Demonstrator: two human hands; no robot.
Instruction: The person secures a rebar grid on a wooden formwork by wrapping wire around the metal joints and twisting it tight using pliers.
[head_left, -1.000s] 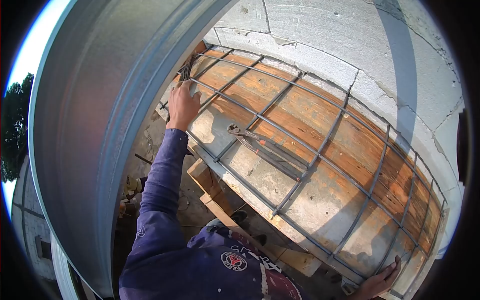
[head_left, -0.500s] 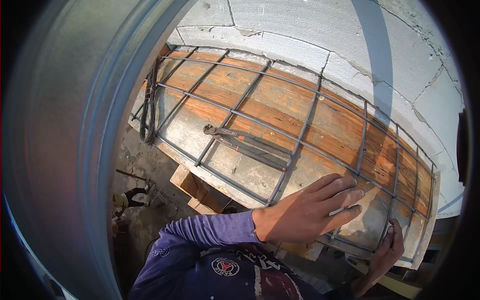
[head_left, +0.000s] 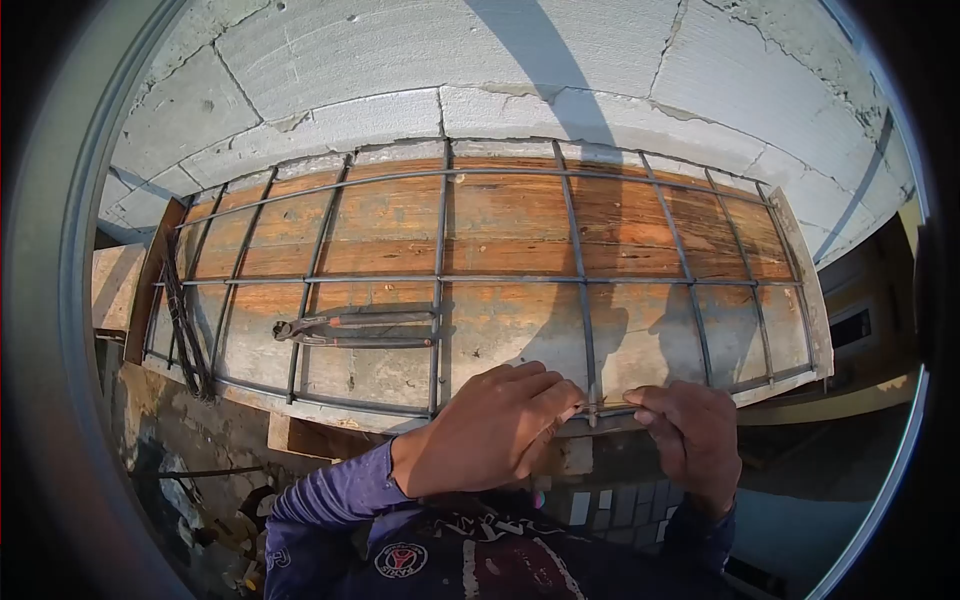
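Observation:
My left hand [head_left: 495, 420] and my right hand [head_left: 692, 437] are closed in pinches on either side of a bar crossing at the near edge of a steel rebar grid [head_left: 438, 240]. A thin wire [head_left: 612, 407] shows faintly at the crossing, between my fingertips. My left fingers are curled around its left end; my right thumb and forefinger pinch the right end. To the left, a pair of end-cutting pincers [head_left: 375, 319] with dark, worn handles lies across the grid, jaws pointing left. A bundle of dark tie wire [head_left: 178, 310] hangs over the grid's left end.
The grid lies over weathered wooden boards [head_left: 500, 230] with a grey-stained near strip. A white block wall [head_left: 350, 120] runs along the far side. A metal frame [head_left: 75, 250] curves past on the left. Below the near edge are wood pieces [head_left: 310, 437] and a lower floor [head_left: 170, 430].
The view has swung right and levelled. My left hand has gone from spread fingers above the grid to a pinch at the near-edge crossing, with the right hand now close beside it.

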